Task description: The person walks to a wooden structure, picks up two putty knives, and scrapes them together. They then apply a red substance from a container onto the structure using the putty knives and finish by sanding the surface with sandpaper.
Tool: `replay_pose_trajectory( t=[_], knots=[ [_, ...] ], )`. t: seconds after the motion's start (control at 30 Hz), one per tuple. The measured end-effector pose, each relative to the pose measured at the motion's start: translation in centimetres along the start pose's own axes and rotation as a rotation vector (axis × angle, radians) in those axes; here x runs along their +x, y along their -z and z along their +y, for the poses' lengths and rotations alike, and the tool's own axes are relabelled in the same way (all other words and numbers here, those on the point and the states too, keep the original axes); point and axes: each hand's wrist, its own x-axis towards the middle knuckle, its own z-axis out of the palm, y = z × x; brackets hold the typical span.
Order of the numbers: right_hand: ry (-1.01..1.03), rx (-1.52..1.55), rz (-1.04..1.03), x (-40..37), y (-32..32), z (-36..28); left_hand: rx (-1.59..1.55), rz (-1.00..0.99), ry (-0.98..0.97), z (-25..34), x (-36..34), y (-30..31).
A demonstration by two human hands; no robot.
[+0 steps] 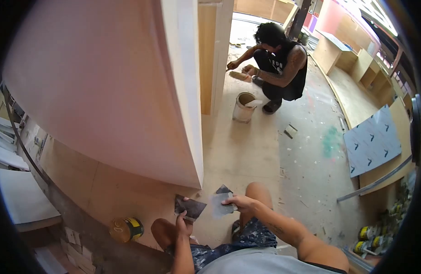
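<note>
I am crouched on a plywood floor (247, 150) beside a tall white panel (128, 91). My left hand (183, 223) grips a dark flat scraper (190, 208) low by my knee. My right hand (240, 202) holds a second flat blade (222, 203), grey with putty on its face. The two blades sit side by side, a small gap between them, just below the panel's bottom corner.
A yellow can (127, 229) lies on the floor at my left. Farther off, another person (279, 64) squats next to a white bucket (243, 107). A blue sheet (372, 141) leans at right, with several cans (370, 237) in the lower right corner.
</note>
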Motion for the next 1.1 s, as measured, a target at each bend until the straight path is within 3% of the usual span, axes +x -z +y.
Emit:
replay_pose_trajectory(
  t=[0.2, 0.3, 0.47, 0.53, 0.73, 0.87, 1.1],
  knots=[
    [0.138, 0.174, -0.045, 3.0, 1.5, 7.0, 0.11, -0.133, -0.079, -1.1, 3.0, 4.8],
    [0.361, 0.177, 0.15, 1.8, -2.3, 8.2, 0.186, -0.138, -0.081, -0.5, 1.5, 3.8],
    [0.484, 0.098, 0.291, -0.3, -9.1, 8.8, 0.174, -0.176, -0.25, -0.1, -0.3, 1.6],
    [0.589, -0.134, 0.445, -0.7, -11.1, 9.2, 0.243, -0.145, -0.249, 1.2, -1.0, 0.0],
    [0.737, 0.036, 0.53, -0.6, -15.5, 9.2, 0.325, -0.116, -0.257, 3.0, 0.5, 0.7],
    [0.688, 0.028, 0.518, -0.3, -15.3, 9.8, 0.34, -0.129, -0.202, 4.1, 0.5, 0.1],
    [0.674, 0.001, 0.484, -0.4, -15.2, 8.6, 0.373, -0.113, -0.286, 4.9, -0.3, 1.2]
  ],
)
